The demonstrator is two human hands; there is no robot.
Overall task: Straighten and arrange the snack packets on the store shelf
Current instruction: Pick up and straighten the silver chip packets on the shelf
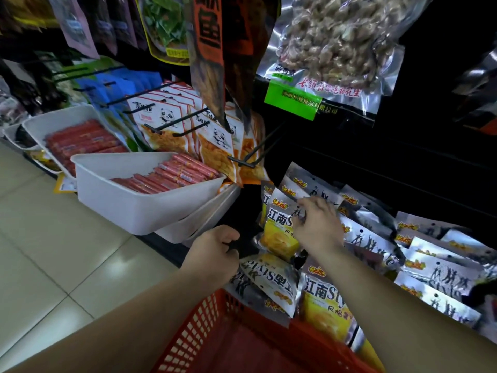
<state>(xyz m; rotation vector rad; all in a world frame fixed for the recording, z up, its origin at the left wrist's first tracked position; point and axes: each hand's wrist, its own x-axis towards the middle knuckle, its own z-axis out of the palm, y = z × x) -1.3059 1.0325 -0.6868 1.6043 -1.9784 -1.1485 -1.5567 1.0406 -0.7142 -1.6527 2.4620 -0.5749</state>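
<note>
Right hand [317, 224] pinches the top edge of the upright packet [278, 235] (yellow and silver), which stands just beyond the far rim of the red basket [193, 332], at the front of a short row of the same kind. Left hand [212, 251] is curled at the basket's far-left corner, right against the upside-down packet [271, 278] lying across the rim. I can't tell whether it grips that packet or only rests beside it. Risks, my read: the foil looks slick and the pinch is only on the top seam, so a quick tug could slip off or drag the packets behind it forward and tip the row. The upside-down packet sits half over the rim, and a nudge from either wrist could drop it into the basket or onto the floor [53, 251]. The loose silver packets [435, 267] to the right of the basket overlap at angles, so pushing one probably slides several. An empty hook [242, 161] juts out above and beyond the basket — a raised hand or sleeve could catch on it. Surroundings: a black store shelf [403, 170] runs behind the basket, with panda packets [215, 141] hanging on pegs beyond it to the left. White trays [129, 200] of red sausages [172, 173] sit further left, and a clear peanut bag [330, 39] hangs high above. The floor to the basket's left is pale glossy tile, and the shelf recess is dim.
</note>
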